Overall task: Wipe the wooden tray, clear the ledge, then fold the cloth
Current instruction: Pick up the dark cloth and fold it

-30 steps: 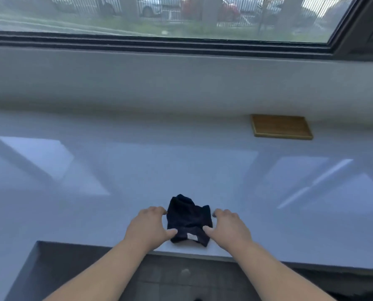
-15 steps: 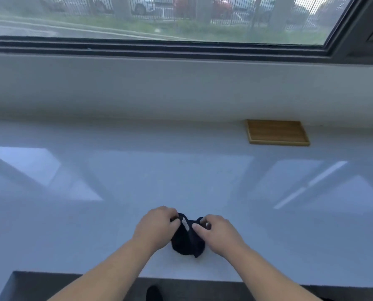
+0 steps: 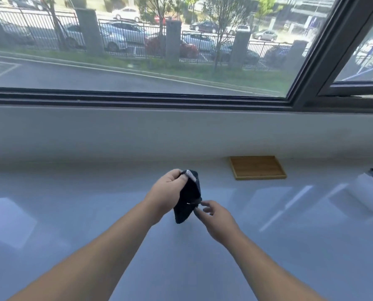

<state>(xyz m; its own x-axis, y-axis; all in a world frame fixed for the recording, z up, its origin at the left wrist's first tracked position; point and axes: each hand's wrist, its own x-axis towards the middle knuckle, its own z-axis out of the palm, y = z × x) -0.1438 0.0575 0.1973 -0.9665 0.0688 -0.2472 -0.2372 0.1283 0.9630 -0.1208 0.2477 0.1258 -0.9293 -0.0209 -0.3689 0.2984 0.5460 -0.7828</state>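
left hand [image 3: 167,192] grips dark cloth [image 3: 186,200] | right hand [image 3: 213,216] pinches its edge | label [image 3: 191,174] unreadable

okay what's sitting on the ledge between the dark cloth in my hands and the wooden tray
Nothing: in the head view, only bare glossy white ledge separates the dark navy cloth from the flat rectangular wooden tray.
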